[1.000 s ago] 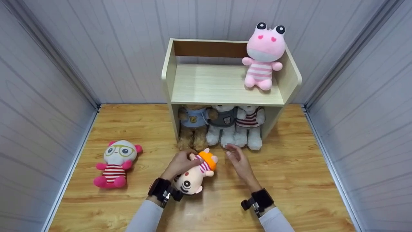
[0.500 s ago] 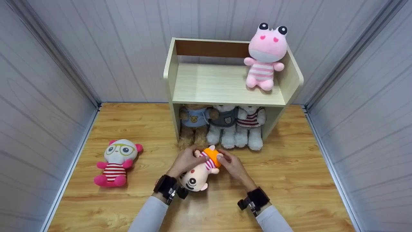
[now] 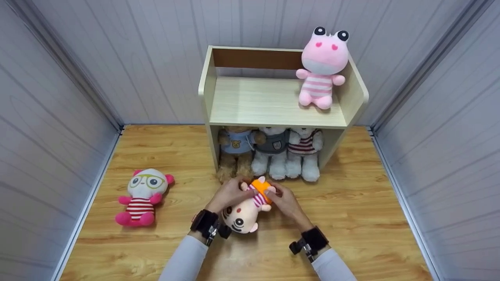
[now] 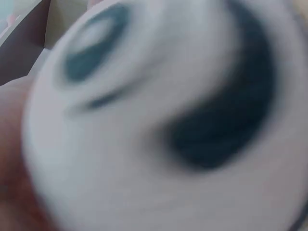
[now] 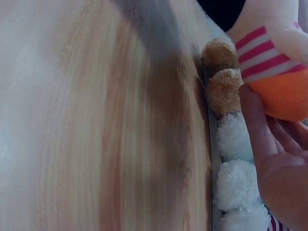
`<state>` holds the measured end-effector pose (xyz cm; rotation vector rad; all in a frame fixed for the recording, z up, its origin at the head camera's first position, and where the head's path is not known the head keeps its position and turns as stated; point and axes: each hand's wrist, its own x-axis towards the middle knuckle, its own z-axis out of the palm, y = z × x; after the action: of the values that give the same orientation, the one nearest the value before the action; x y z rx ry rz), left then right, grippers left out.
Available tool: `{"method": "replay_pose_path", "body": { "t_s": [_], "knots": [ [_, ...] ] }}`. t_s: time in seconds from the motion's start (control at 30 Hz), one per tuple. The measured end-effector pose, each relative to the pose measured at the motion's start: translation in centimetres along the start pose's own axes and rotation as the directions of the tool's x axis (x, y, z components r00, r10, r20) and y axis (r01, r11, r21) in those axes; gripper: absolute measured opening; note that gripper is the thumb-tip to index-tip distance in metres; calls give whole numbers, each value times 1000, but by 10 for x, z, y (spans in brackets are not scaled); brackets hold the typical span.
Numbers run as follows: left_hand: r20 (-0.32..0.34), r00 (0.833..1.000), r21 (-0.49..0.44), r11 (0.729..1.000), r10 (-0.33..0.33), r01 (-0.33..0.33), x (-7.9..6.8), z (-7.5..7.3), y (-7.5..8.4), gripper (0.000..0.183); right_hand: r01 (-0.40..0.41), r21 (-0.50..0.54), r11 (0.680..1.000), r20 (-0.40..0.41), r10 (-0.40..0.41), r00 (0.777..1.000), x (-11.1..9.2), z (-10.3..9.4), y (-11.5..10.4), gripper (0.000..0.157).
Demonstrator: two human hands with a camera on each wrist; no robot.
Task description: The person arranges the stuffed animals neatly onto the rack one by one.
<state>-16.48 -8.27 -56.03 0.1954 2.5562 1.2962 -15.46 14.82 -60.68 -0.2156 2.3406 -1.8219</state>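
A plush doll [image 3: 249, 216] with a pale round head, pink-and-white striped shirt and orange bottoms is between both hands, head toward the person. My left hand [image 3: 229, 194] grips the body on its left side, thumb across the stripes. On the other side, my right hand [image 3: 286, 201] pinches the orange bottoms, thumb on top. The doll's head [image 4: 125, 159], blurred, fills most of the left wrist view. Stripes and the orange part [image 5: 281, 96] show in the right wrist view, above the right hand [image 5: 284, 178].
Just beyond the hands stands a two-tier wooden shelf [image 3: 269, 101]. A pink frog plush [image 3: 323, 58] sits on its upper tier. Below are a brown bear [image 3: 236, 156], a grey-shirted plush [image 3: 271, 142] and a striped-shirt plush [image 3: 304, 150]. A pink panda plush [image 3: 140, 199] lies on the floor at left.
My right hand has come left to the doll and taken hold of its orange bottoms. The left hand and the doll have shifted slightly right.
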Motion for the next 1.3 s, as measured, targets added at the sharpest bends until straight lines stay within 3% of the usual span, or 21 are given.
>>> {"method": "replay_pose_path", "body": {
  "t_s": [0.1, 0.2, 0.3, 0.43, 0.53, 0.6, 0.77, 0.83, 0.97, 1.03, 1.1, 1.23, 1.3],
  "knots": [
    [-47, 999, -25, 1000, -8, 7, -1, -1, -2, 68, -15, 2, 1000, -42, 15, 999, 0, -1, -1, 50],
    [-147, 989, -105, 994, -29, 13, -3, -2, -3, 67, -26, 33, 999, -94, 29, 995, -4, -5, -12, 46],
    [-246, 969, -211, 977, -37, -17, -6, -4, -4, 63, -14, 79, 997, -154, 26, 988, -10, -11, -30, 42],
    [-351, 934, -347, 935, -60, -70, -8, -4, 0, 53, 51, 147, 988, -238, -15, 971, -16, -20, -43, 40],
    [-393, 916, -450, 886, -84, -112, -9, -1, 2, 51, 85, 198, 977, -302, -22, 953, -13, -22, -33, 39],
    [-396, 913, -516, 846, -97, -134, -10, 4, 2, 51, 98, 230, 968, -348, -13, 938, -7, -22, -21, 40],
    [-347, 930, -689, 706, -121, -165, -12, 16, 1, 60, 98, 322, 942, -413, 47, 909, 0, -18, -5, 45],
    [-318, 940, -728, 667, -123, -159, -12, 20, 2, 66, 99, 367, 925, -429, 74, 900, 1, -16, -7, 44],
    [-261, 958, -739, 664, -122, -117, -9, 28, 5, 74, 134, 455, 881, -450, 97, 888, 2, -14, -10, 39],
    [-249, 962, -728, 677, -115, -108, -7, 31, 8, 78, 139, 476, 868, -446, 102, 889, 1, -13, -12, 38],
    [-253, 961, -733, 670, -108, -118, -5, 33, 10, 81, 139, 502, 853, -432, 108, 895, 0, -11, -13, 38],
    [-314, 940, -736, 659, -129, -156, -1, 34, 16, 80, 125, 549, 827, -365, 103, 925, -4, -8, -11, 43],
    [-348, 925, -735, 657, -154, -167, 0, 32, 17, 78, 114, 545, 831, -330, 87, 940, -8, -8, -9, 47]
  ]
}}
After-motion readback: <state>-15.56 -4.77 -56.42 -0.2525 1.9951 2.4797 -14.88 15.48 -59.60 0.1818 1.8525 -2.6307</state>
